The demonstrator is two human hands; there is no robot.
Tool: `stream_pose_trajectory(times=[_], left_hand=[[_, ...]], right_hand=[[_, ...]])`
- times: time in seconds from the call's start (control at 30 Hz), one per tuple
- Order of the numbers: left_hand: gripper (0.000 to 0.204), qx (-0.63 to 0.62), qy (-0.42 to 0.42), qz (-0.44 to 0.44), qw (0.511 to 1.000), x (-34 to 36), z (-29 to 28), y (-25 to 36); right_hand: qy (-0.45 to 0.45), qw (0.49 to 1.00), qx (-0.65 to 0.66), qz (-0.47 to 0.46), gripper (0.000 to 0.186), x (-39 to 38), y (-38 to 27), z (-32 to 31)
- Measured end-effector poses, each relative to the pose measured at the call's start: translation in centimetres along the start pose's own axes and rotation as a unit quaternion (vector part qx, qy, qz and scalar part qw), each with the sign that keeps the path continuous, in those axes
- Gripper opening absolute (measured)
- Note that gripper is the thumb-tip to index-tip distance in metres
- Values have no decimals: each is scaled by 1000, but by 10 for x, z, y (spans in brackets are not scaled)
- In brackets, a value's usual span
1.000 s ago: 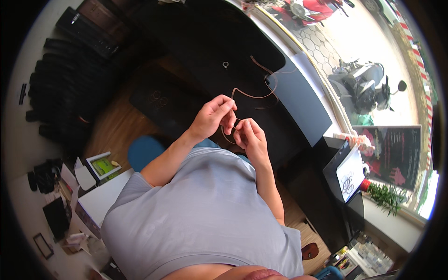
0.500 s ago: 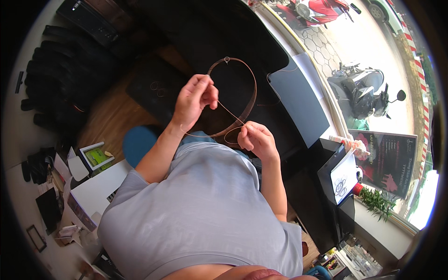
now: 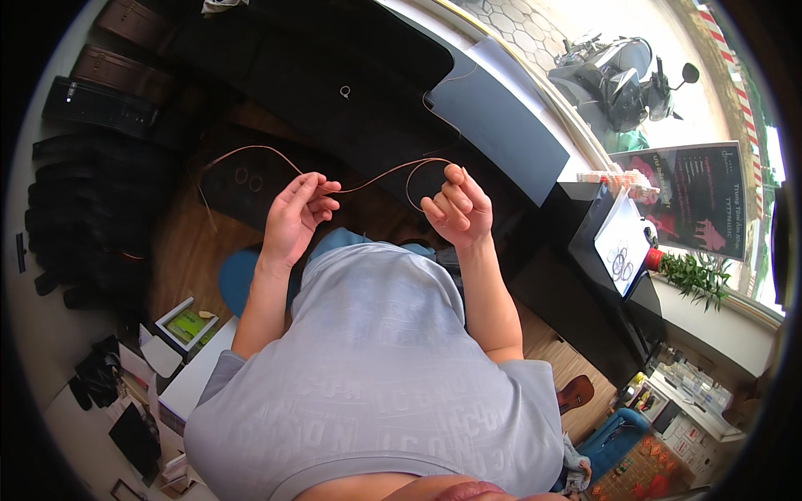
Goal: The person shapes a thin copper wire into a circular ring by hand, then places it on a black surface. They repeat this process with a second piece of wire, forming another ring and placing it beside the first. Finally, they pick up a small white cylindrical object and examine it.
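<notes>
A thin copper-coloured wire (image 3: 376, 177) runs in loose curves between my two hands. My left hand (image 3: 292, 215) pinches it between thumb and fingers; a length beyond that arches leftward and hangs down. My right hand (image 3: 458, 204) grips the wire near a small open loop, thumb and index finger together, other fingers curled. Behind them is a black, curved top (image 3: 368, 50) with a small pale ring (image 3: 344, 91) on it. Thin coils (image 3: 251, 179) lie on a dark lower surface at the left.
A grey-blue panel (image 3: 501, 108) runs along the window, with a parked scooter (image 3: 614, 75) outside. A blue seat (image 3: 238, 280) is beside me at left, near a white desk (image 3: 188, 380). Black cases (image 3: 83, 209) line the left wall; a plant (image 3: 693, 280) and small guitar (image 3: 575, 392) are at right.
My hands have spread apart, the left moving left and down, the right moving up. The large loop seen half a second ago has opened into a wavy strand. The view has shifted.
</notes>
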State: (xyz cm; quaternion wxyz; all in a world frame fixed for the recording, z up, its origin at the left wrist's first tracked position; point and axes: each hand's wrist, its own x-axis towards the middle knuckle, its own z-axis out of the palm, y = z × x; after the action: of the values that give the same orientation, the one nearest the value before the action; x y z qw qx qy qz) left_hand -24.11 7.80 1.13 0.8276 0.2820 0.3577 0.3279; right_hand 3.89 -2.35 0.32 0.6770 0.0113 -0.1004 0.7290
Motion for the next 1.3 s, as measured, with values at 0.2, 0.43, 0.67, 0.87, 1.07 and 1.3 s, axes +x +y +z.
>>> stream_pose_trajectory(times=[0.2, 0.43, 0.67, 0.87, 1.07, 1.3], left_hand=[[43, 330, -3, -132, 935, -3, 7, -15], [13, 361, -85, 299, 879, -6, 49, 7], [17, 533, -158, 312, 770, 17, 83, 21], [11, 493, -157, 309, 799, 16, 88, 31], [13, 459, -138, 261, 838, 16, 76, 47], [19, 422, -169, 143, 879, 13, 68, 24]], right_hand=[[76, 983, -151, 68, 30, -2, -8, 14], [134, 950, -234, 158, 32, 7, 1, 25], [118, 949, -211, 202, 33, 6, 2, 31], [77, 956, -195, 207, 35, -5, 6, 35], [26, 967, -176, 182, 31, -18, 5, 19], [10, 991, -92, 95, 25, -19, 11, 6]])
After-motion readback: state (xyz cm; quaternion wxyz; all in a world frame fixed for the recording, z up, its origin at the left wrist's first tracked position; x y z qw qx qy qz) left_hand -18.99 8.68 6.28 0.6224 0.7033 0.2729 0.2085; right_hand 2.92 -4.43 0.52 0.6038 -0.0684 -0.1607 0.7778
